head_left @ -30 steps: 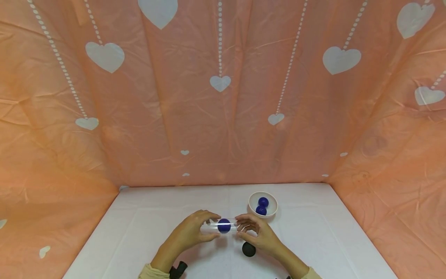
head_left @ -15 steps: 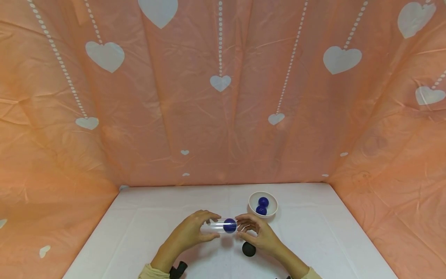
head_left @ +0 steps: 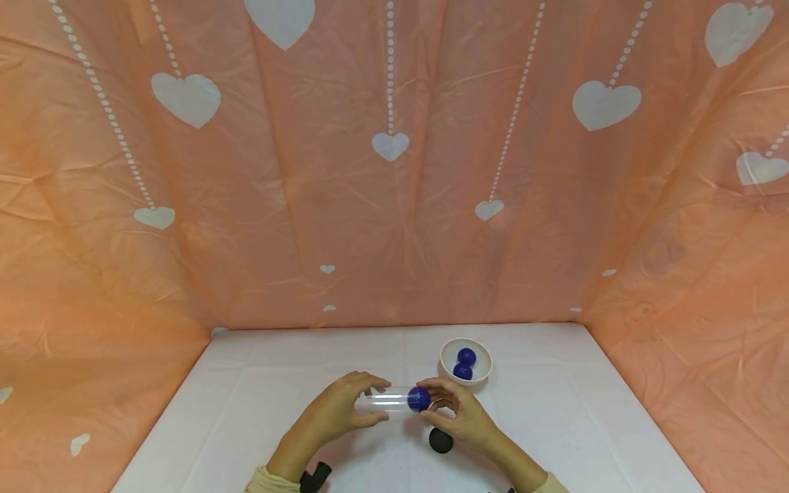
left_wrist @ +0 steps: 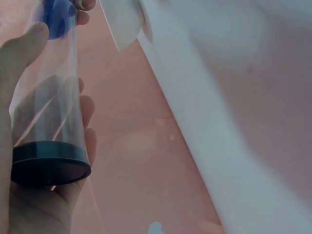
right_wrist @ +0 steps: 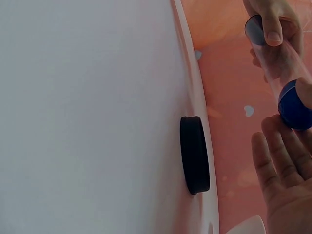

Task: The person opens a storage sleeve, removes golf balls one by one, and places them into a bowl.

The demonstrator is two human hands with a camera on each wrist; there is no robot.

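Held sideways above the table is a clear tube point(head_left: 391, 400), gripped near its left end by my left hand point(head_left: 335, 407). A black end cap point(left_wrist: 51, 163) closes that end, near the left palm. At the tube's right mouth sits a blue ball point(head_left: 419, 399), seemingly partly out of the opening. My right hand point(head_left: 465, 414) has its thumb and fingers about the ball; the right wrist view shows the thumb across it and fingertips at its far side. Beneath the right hand, a loose black cap point(head_left: 440, 440) lies on the table.
Behind the right hand stands a white bowl point(head_left: 484, 357) with two blue balls point(head_left: 466, 357) in it. A white cloth covers the table point(head_left: 277, 370). Peach curtains point(head_left: 394, 239) with white hearts hang at the back and sides. A black object point(head_left: 316, 477) shows by the left sleeve.
Inside the tube the blue ball has travelled right, from near the middle to the mouth at the right fingers. Both hands and the tube have stayed nearly still.
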